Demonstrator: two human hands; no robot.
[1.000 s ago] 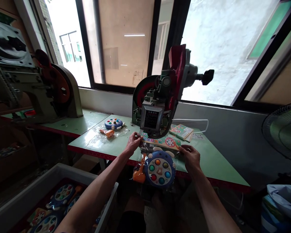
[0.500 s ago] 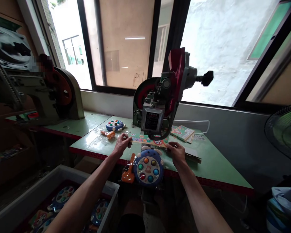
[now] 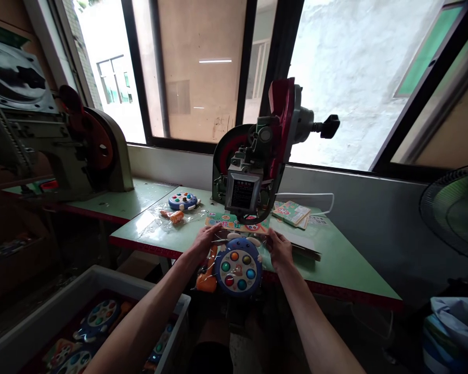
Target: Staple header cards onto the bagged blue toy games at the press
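A printed header card (image 3: 234, 223) sits under the head of the green and red stapling machine (image 3: 244, 189). Below the card hangs a clear bag with a round blue toy (image 3: 238, 267) with coloured domes and an orange toy hammer (image 3: 207, 272). My left hand (image 3: 206, 241) is closed on the left end of the card and bag top. At the other end, my right hand (image 3: 278, 249) pinches the card's right edge. The machine's head hides part of the card's upper middle.
Another bagged blue toy (image 3: 182, 201) and orange hammer (image 3: 173, 215) lie on the green table (image 3: 335, 259). More printed cards (image 3: 292, 213) are stacked at right. A grey bin (image 3: 181, 311) of packed toys stands lower left; a fan (image 3: 452, 213) is at right.
The card and hanging toy have shifted left under the machine's head, uncovering a stack of cards by my right hand. Most recently, my left hand has moved inward along the card.
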